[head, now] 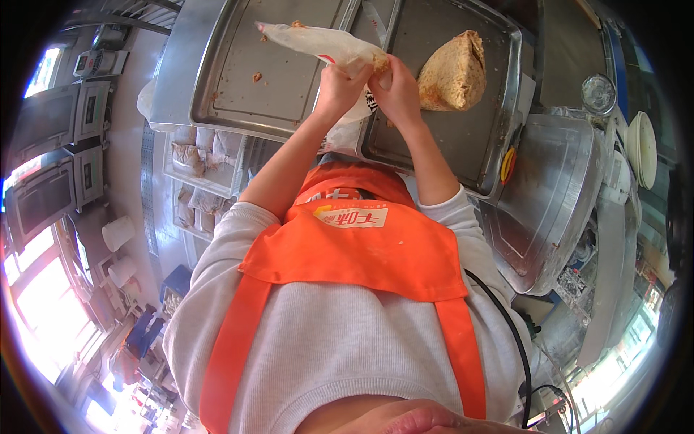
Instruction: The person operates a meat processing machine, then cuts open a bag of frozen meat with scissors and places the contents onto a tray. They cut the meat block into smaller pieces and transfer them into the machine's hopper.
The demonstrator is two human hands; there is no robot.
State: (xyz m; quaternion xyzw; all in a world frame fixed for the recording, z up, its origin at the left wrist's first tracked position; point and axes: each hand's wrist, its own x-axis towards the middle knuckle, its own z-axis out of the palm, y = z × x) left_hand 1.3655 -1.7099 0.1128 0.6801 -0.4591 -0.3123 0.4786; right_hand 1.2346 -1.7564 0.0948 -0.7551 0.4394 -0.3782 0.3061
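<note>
Both hands meet over the gap between two metal baking trays. A translucent plastic bag (325, 42) with red print stretches to the upper left from my left hand (341, 89), whose fingers pinch its edge. My right hand (398, 89) holds the same bag at its other end, where some brown crumbly food (379, 61) shows. On the right tray (450, 144) stands a large wedge-shaped mass of crumbly food (455, 73), apart from my right hand. A few crumbs (257, 77) lie on the left tray (244, 111).
Plastic crates (217, 182) with bagged goods stand below the table at the left. A yellow and red tool handle (508, 165) lies by the right tray's edge, near another metal tray (542, 200). Ovens (46, 116) line the far left, and a person (133, 347) is farther off.
</note>
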